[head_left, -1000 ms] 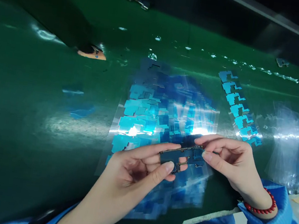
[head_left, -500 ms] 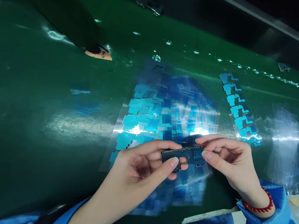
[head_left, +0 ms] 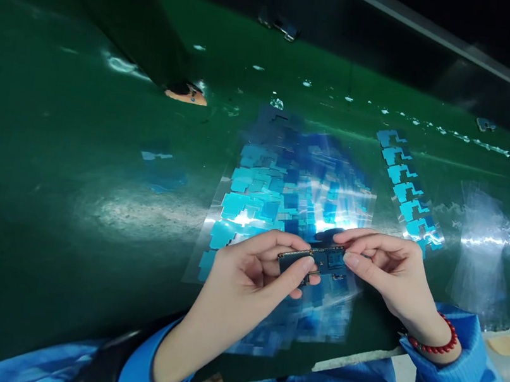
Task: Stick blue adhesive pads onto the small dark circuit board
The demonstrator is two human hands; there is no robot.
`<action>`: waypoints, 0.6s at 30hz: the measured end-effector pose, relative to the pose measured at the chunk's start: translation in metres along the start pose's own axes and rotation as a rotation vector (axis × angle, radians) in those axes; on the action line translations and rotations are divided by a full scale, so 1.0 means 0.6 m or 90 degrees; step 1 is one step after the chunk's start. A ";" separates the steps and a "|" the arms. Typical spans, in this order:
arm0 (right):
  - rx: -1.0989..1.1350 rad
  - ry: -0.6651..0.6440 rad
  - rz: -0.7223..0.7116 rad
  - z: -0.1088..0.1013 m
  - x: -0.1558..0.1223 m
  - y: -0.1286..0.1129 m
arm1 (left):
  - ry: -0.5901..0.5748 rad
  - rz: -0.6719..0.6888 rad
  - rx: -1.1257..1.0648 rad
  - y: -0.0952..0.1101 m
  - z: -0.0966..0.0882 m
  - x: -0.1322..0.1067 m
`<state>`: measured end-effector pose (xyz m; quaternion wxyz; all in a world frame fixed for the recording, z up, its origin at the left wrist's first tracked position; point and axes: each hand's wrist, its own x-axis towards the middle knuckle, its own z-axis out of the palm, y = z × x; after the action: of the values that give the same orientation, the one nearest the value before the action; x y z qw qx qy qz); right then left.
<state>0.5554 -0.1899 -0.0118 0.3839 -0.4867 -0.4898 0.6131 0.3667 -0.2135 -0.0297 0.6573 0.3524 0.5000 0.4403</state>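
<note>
A small dark circuit board [head_left: 328, 262] is held up in front of me, tilted slightly, with a metallic edge along its top. My left hand [head_left: 268, 263] grips its left part, thumb across the face and fingers behind. At the board's right end, my right hand [head_left: 385, 261] pinches the edge between thumb and forefinger. Whether a film is also in that pinch is too small to tell. Beneath both hands lie overlapping clear sheets bearing blue stepped film pieces [head_left: 256, 181].
A strip of blue film cut-outs [head_left: 404, 184] lies to the right, beside a stack of clear sheets [head_left: 486, 245]. A dark post [head_left: 148, 41] stands on the green tabletop [head_left: 43, 198] at left. Several small boards [head_left: 280, 25] sit along the back.
My left thumb has shifted slightly up and right over the board. The view has swung a little, so the tabletop things at left appear farther right. Both hands keep their hold.
</note>
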 end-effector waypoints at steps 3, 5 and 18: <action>0.002 -0.002 0.003 0.001 0.000 0.000 | 0.003 0.007 0.002 -0.001 0.000 0.000; 0.003 -0.002 0.002 0.001 0.001 0.001 | 0.003 0.010 -0.004 -0.001 0.001 0.000; 0.045 0.000 0.037 -0.004 0.004 0.013 | 0.026 0.005 -0.026 -0.004 -0.004 0.005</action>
<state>0.5571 -0.1891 -0.0198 0.3831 -0.4868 -0.4533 0.6409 0.3650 -0.2113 -0.0334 0.6525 0.3317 0.5025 0.4602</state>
